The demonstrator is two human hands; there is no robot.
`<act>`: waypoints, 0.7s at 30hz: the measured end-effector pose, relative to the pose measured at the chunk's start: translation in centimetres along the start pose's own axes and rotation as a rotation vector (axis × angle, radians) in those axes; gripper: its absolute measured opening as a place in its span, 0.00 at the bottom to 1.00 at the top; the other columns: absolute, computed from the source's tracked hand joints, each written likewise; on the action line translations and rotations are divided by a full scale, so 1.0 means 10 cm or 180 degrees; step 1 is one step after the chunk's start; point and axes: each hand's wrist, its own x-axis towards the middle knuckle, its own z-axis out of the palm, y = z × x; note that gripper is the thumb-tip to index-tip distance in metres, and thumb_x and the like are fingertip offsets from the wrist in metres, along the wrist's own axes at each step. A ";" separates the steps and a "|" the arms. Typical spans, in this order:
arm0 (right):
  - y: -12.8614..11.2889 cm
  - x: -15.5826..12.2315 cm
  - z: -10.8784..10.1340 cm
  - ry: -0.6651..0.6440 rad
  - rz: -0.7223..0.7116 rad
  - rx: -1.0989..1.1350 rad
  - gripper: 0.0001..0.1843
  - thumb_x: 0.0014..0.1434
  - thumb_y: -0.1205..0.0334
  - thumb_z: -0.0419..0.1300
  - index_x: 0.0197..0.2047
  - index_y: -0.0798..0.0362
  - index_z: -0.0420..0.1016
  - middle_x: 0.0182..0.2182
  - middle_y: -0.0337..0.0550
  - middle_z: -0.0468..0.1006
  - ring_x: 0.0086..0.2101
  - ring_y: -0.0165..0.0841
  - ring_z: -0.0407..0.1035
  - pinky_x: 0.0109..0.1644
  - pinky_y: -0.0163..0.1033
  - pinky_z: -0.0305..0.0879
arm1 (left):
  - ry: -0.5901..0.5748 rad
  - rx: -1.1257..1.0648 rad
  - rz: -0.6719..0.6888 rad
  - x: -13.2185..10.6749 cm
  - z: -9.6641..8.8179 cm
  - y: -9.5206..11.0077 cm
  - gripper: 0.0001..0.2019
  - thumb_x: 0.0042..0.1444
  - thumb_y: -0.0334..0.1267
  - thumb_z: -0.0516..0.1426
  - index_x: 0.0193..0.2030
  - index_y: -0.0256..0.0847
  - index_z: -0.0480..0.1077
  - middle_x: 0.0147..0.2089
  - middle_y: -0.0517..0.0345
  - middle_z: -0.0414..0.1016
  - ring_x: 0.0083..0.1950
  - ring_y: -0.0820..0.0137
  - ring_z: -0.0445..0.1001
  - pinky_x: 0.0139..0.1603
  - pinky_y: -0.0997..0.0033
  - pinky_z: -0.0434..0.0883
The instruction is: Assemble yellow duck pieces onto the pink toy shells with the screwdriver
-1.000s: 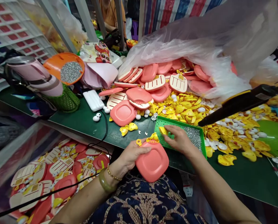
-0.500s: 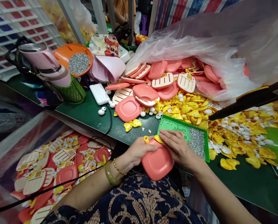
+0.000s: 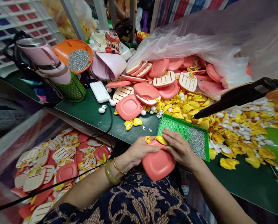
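Over the patterned clothing (image 3: pixel 129 200), the left hand (image 3: pixel 138 151) pinches the coral case (image 3: pixel 158 165) while the right hand (image 3: pixel 180 150), fingers together, grips the yellow piece (image 3: pixel 161 140) at its top edge, which uneven pressure might knock askew.

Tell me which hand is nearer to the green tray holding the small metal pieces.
Right. The right hand is by the green tray, overlapping its near edge in view; the left hand is farther left, holding the coral piece.
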 end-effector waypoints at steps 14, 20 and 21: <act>-0.07 0.10 -0.20 -0.0403 -0.0171 -0.0456 0.39 0.59 0.69 0.58 0.69 0.41 0.44 0.56 0.47 0.72 0.56 0.39 0.66 0.55 0.51 0.66 | -0.0011 0.0072 0.0019 0.00 0.03 0.01 0.24 0.38 0.37 0.69 0.45 0.34 0.76 0.34 0.53 0.77 0.33 0.71 0.72 0.41 0.70 0.65; -0.06 0.05 -0.15 -0.0429 -0.0195 -0.0450 0.35 0.59 0.70 0.57 0.67 0.44 0.51 0.56 0.46 0.73 0.60 0.38 0.61 0.57 0.52 0.63 | -0.0061 0.0149 0.0049 -0.01 0.03 -0.01 0.21 0.39 0.37 0.68 0.44 0.36 0.77 0.35 0.54 0.77 0.34 0.71 0.71 0.43 0.69 0.65; -0.05 0.04 -0.13 -0.0382 -0.0175 -0.0447 0.34 0.59 0.70 0.57 0.66 0.43 0.53 0.56 0.46 0.73 0.60 0.37 0.61 0.57 0.52 0.62 | -0.0047 0.0189 0.0073 -0.02 0.03 -0.01 0.21 0.40 0.37 0.68 0.43 0.36 0.77 0.34 0.55 0.76 0.34 0.71 0.70 0.43 0.69 0.65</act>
